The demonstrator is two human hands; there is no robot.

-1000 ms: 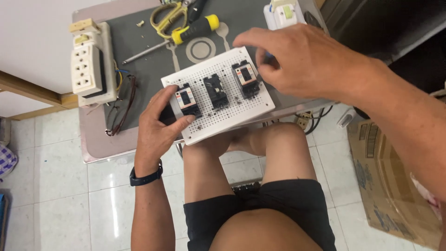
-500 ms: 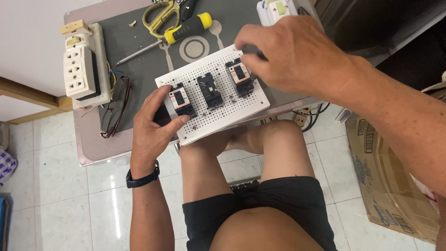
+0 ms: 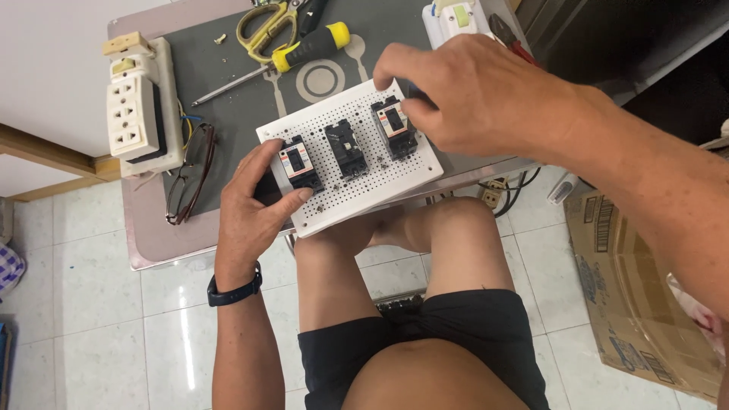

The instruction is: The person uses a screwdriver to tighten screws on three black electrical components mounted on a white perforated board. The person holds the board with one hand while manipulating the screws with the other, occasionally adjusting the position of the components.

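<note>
A white perforated board [image 3: 380,182] carrying three black circuit breakers lies tilted at the near edge of a small table, over my knees. My left hand [image 3: 254,205] grips the board's left end, thumb against the left breaker [image 3: 298,162]. The middle breaker [image 3: 346,149] stands untouched. My right hand [image 3: 471,95] reaches over the board's right end, fingers curled on the right breaker [image 3: 393,127]; what sits under the fingertips is hidden.
On the grey mat [image 3: 228,106] lie a yellow-handled screwdriver [image 3: 292,57], yellow scissors [image 3: 264,24], eyeglasses [image 3: 190,175] and a white socket strip [image 3: 137,114]. A white device [image 3: 456,17] sits at the back right. A cardboard box [image 3: 638,288] stands on the tiled floor.
The board and both hands sit slightly higher and further left in view. My right hand has kept working at the right breaker; my left hand keeps its hold.
</note>
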